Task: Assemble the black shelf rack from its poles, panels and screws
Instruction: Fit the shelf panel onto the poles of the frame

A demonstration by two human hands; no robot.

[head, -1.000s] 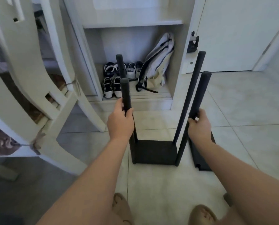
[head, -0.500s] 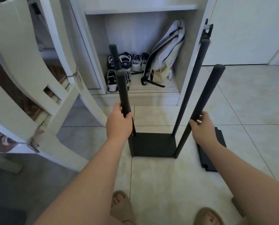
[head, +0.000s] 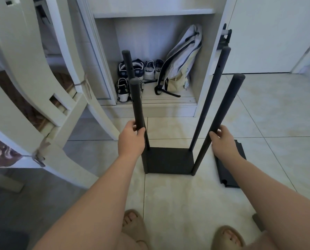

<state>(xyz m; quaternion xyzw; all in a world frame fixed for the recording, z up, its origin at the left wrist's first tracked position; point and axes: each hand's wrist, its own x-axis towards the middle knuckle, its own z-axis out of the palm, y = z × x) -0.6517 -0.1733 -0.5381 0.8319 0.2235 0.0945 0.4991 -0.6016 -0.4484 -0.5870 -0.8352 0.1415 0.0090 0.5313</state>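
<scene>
The rack [head: 168, 160] stands on the floor tiles [head: 276, 114] as a flat bottom panel with four poles rising from its corners. I judge it light and stiff: the poles look like slim matte tubes, not slippery, and nothing here looks fragile. The two right poles lean outward at the top, so I'd guess the corner joints have some play. I would take it low on the poles, where a pull tilts them least, and not by the tips.

My left hand [head: 130, 139] is wrapped round the near left pole [head: 137, 103] about halfway up, fingers and thumb curled on it. My right hand [head: 222, 141] grips the near right pole [head: 224, 112] at much the same height. The far left pole [head: 129, 65] and far right pole [head: 215, 83] stand untouched; each shows a small hole high up, likely for a screw.

A spare panel [head: 222, 172] lies flat just beside the rack on the right, partly under my right forearm. I see no screws.

Behind the rack is an open cupboard [head: 150, 13] holding shoes [head: 147, 69] and a backpack [head: 183, 64]. White wooden furniture [head: 24, 69] stands to the left, and my sandalled feet [head: 132, 224] are nearest me.
</scene>
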